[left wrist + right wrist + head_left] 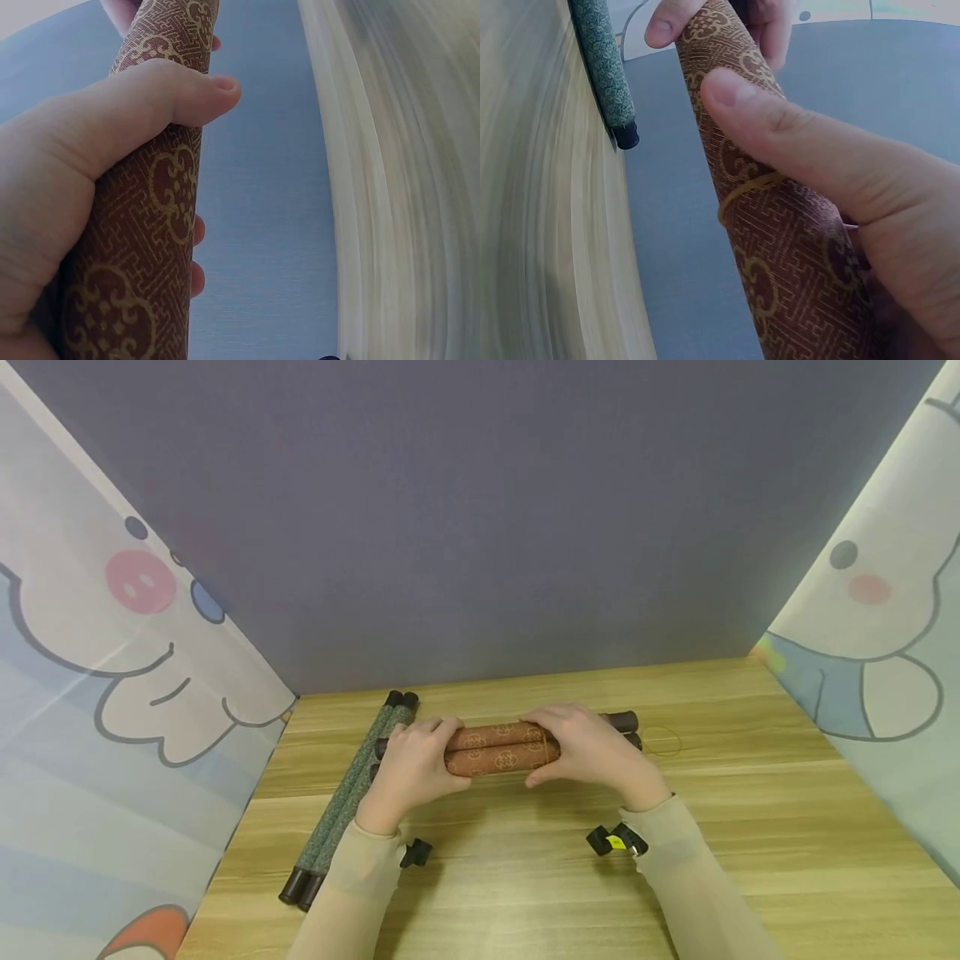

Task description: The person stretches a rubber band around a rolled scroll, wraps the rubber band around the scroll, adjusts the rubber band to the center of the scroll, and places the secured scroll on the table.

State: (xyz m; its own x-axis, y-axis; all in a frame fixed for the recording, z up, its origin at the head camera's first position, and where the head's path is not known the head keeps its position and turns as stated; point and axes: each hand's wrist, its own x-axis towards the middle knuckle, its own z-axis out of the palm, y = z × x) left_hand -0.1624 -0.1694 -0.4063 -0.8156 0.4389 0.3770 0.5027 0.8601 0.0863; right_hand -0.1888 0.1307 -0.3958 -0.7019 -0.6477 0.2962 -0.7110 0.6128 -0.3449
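Observation:
A pair of brown-red patterned scrolls [501,750] with dark end knobs lies side by side, held crosswise above the table. My left hand [417,762] grips them near their left end, its thumb over the cloth in the left wrist view. Toward the other end my right hand [588,750] curls round them. A thin yellow rubber band [750,193] circles the brown scroll beside the right thumb. Two green patterned scrolls [352,793] with dark knobs lie slanted on the table at the left, partly behind the left hand and the brown scrolls.
On the wood-grain table [750,827], another thin yellow rubber band [663,741] lies beyond the brown scrolls' right end. A grey panel [510,527] stands behind the table. Cartoon-printed sheets [112,635] hang at both sides.

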